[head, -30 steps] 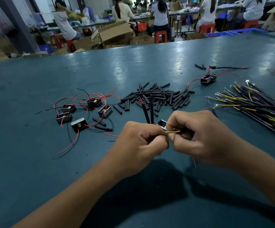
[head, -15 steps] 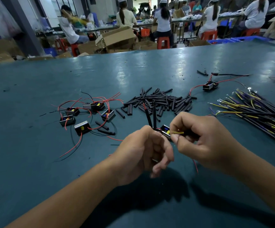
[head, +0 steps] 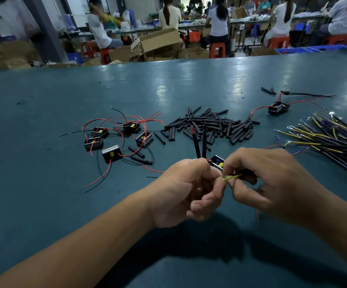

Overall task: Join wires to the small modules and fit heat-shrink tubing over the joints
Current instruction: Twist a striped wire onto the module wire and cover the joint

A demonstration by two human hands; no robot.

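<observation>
My left hand [head: 189, 194] and my right hand [head: 266, 179] meet just above the teal table [head: 43, 204]. Between them sits a small black module [head: 217, 161], gripped in my left hand, with two black heat-shrink tubes [head: 199, 145] standing up from it. My right hand pinches a yellow-green wire [head: 231, 177] whose bare tip points at my left fingertips. A thin red lead [head: 257, 215] hangs below my right hand.
A pile of black heat-shrink pieces [head: 212, 125] lies beyond the hands. Several modules with red leads [head: 118, 136] lie at the left, one more module [head: 277, 108] far right. A bundle of yellow and black wires [head: 330, 140] lies at the right. People work at benches behind.
My left fingers have closed back toward the yellow-green wire tip after opening away half a second ago. The right hand has kept hold of the wire.
</observation>
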